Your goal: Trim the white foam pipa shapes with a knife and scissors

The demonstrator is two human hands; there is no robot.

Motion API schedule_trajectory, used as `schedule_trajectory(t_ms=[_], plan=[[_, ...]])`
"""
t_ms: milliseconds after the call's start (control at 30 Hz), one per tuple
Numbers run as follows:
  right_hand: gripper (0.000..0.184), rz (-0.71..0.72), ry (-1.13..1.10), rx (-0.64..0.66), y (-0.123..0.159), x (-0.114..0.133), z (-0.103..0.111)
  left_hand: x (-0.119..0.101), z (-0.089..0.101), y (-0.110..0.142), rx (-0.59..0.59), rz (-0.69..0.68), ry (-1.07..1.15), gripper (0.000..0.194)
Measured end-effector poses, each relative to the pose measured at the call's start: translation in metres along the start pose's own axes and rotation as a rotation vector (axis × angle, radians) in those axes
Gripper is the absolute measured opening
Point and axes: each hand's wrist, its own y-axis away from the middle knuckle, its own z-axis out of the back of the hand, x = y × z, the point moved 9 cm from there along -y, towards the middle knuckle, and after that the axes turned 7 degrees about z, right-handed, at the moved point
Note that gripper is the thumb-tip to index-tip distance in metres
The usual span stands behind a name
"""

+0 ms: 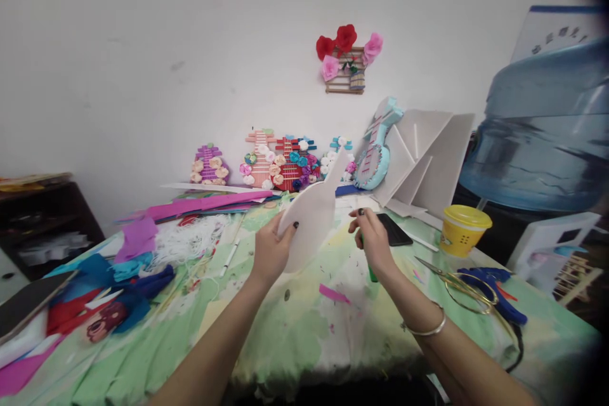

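My left hand (273, 250) grips a white foam board cutout (311, 219) by its left edge, thumb on the near face. The cutout is tilted above the table, with a rounded body and a narrow neck pointing up and right. To its right, my right hand (372, 238) is apart from the board, fingers curled, with a slim green tool (372, 274) in the palm. Most of that tool is hidden by the hand, so its kind cannot be told. A small magenta scrap (333, 294) lies on the tablecloth (304, 336) below the hands.
Decorated model lutes (261, 162) and a light-blue one (375, 155) lean along the wall. At right are white boards (428, 152), a yellow tub (465, 231), gold-handled scissors (469, 292), a blue glue gun (504, 304) and a water bottle (537, 133). Coloured paper (209, 203) and white string (188, 241) cover the left.
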Motion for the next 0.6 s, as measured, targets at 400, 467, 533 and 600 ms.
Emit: schedule_trajectory(t_ms=[400,467,533,600], plan=[[0.027,0.645,0.896,0.384,0.075,0.097,-0.054,-0.032,-0.017,0.068,-0.124,-0.288,-0.464,0.026],[0.027,0.666,0.902,0.388,0.079,0.096,-0.054,-0.035,-0.019,0.076,-0.148,-0.307,-0.485,0.026],[0.028,0.694,0.9,0.389,0.083,0.097,-0.054,-0.038,-0.02,0.082,-0.157,-0.321,-0.495,0.029],[0.028,0.717,0.895,0.402,0.087,0.099,-0.055,-0.041,-0.02,0.087,-0.171,-0.335,-0.503,0.034]])
